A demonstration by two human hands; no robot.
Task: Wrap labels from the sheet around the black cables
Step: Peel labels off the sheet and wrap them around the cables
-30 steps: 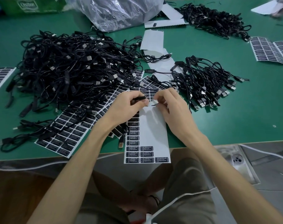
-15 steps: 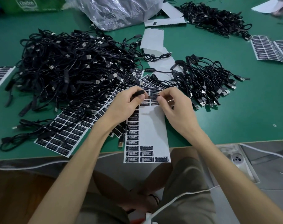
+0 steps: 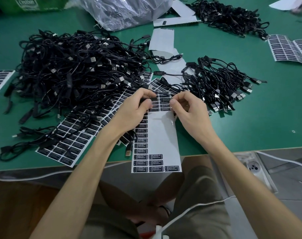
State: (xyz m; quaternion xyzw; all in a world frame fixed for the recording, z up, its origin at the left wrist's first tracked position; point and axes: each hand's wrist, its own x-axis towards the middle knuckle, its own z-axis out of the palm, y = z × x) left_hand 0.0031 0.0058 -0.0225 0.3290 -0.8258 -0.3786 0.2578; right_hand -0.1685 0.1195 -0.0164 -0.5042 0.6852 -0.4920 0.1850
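A green table [image 3: 267,126] bears cable heaps [image 3: 69,71], label sheets [image 3: 72,144], plastic bag [image 3: 120,11].

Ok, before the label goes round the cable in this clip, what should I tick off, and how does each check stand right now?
1. Left hand has a grip on the cable: ok, fingers and thumb curl round it.
2. Right hand has a label: ok, thumb and forefinger pinch it.
3. Label peeled free of the label sheet: cannot tell, the fingertips hide it.
4. Labels left on the sheet: ok, rows show along its left side and near end.
5. Sheet fully supported: not ok, its near end overhangs the table edge.
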